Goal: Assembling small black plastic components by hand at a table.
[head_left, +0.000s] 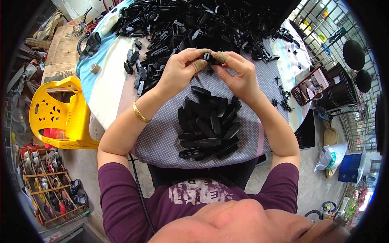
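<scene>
The two hands are brought together over the far middle of the surface (162, 139), fingertips pinched on a small black part (208, 57). The left hand (180, 68) grips it from the left and the right hand (240, 75) from the right; tan wraps cover some fingertips. Exactly how the part is shaped is hard to tell. Nearer the person, between the forearms, lies a pile of long black pieces (208, 125). A much larger black heap (190, 26) spreads across the far side. To the right rests a phone (311, 86); a yellow chair (77, 127) stands left.
</scene>
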A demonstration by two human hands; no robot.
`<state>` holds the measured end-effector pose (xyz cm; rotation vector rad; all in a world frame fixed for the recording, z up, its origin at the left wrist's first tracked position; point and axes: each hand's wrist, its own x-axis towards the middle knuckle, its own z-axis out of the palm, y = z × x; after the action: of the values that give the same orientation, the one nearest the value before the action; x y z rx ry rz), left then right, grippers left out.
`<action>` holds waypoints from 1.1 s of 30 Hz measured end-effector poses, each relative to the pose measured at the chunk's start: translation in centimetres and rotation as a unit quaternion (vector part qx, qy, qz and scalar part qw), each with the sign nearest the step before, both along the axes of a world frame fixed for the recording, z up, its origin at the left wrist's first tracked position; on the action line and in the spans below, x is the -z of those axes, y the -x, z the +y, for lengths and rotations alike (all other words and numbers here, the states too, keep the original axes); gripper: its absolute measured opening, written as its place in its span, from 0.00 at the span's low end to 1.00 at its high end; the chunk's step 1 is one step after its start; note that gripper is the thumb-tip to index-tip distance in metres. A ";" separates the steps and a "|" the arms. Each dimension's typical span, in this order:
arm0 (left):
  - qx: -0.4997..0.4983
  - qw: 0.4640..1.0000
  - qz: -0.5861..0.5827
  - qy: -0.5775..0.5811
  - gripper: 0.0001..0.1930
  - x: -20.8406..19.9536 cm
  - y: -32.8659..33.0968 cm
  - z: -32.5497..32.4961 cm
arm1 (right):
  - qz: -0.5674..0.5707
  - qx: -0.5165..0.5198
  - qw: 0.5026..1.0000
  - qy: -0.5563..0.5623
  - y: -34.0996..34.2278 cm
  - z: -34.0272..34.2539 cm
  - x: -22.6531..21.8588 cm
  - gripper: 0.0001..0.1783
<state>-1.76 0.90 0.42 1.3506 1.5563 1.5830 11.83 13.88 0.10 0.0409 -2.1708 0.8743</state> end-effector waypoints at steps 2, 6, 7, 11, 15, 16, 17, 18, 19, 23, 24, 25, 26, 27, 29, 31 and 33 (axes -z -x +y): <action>-0.006 1.000 -0.012 -0.011 0.16 0.3 -0.2 0.1 | -0.003 0.038 0.999 -0.029 -0.2 -0.6 -0.1 0.18; -0.020 0.997 -0.063 -0.037 0.17 0.0 -1.8 -0.1 | 0.007 0.077 0.993 -0.095 -0.2 -1.3 0.0 0.16; -0.018 0.997 -0.063 -0.037 0.17 0.1 -1.9 0.0 | 0.009 0.090 0.991 -0.103 -0.1 -1.5 0.1 0.16; 0.000 0.992 -0.108 -0.066 0.17 0.1 -1.0 -0.2 | -0.001 0.162 0.982 -0.098 0.4 -1.7 -0.6 0.17; 0.040 0.993 -0.088 -0.074 0.15 -0.4 -0.4 -0.3 | -0.171 -0.047 0.972 0.158 0.2 -0.3 0.5 0.15; 0.045 0.995 -0.064 -0.069 0.14 -0.3 -0.3 -0.3 | -0.171 -0.046 0.971 0.158 0.1 -0.3 0.4 0.15; 0.058 0.994 -0.061 -0.066 0.13 -0.7 -0.3 -0.3 | -0.171 -0.019 0.980 0.096 -0.1 -0.4 0.0 0.13; 0.058 0.994 -0.061 -0.065 0.13 -0.7 -0.2 -0.4 | -0.169 0.008 0.985 0.035 -0.2 -0.6 -0.2 0.13; 0.056 0.995 -0.053 -0.064 0.13 -0.7 -0.2 -0.5 | -0.169 0.009 0.985 0.035 -0.2 -0.8 -0.1 0.13; 0.055 0.995 -0.078 -0.036 0.15 -0.7 0.1 -0.3 | -0.219 0.017 0.975 0.026 -0.2 -0.7 -0.3 0.12; 0.052 0.995 -0.076 -0.035 0.15 -0.7 0.2 -0.4 | -0.289 0.000 0.956 0.051 0.0 -0.2 -0.4 0.12; 0.052 0.995 -0.077 -0.031 0.16 -0.8 0.1 -0.3 | -0.263 -0.068 0.955 0.122 0.1 1.0 -0.4 0.13; 0.052 0.995 -0.077 -0.027 0.17 -0.8 0.0 -0.2 | -0.234 -0.136 0.944 0.191 0.0 2.5 -0.3 0.14; 0.071 0.997 -0.034 -0.023 0.17 -1.3 -0.4 -0.6 | -0.250 -0.132 0.930 0.235 -0.4 3.5 -1.9 0.18; 0.104 0.988 0.112 -0.019 0.19 -1.8 -1.5 -1.0 | -0.173 0.026 0.961 0.214 -1.1 7.7 -0.9 0.18; 0.161 0.951 0.264 -0.005 0.21 -2.9 -2.9 -1.1 | -0.149 0.173 0.962 0.148 -1.8 10.2 0.1 0.16; 0.218 0.940 0.261 0.007 0.14 -2.0 -3.5 -0.9 | -0.147 0.212 0.957 0.133 -1.4 11.1 1.5 0.16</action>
<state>1.72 0.01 2.47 2.0544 1.3946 0.9853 13.28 24.94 -1.38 -0.7039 -2.1845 0.9505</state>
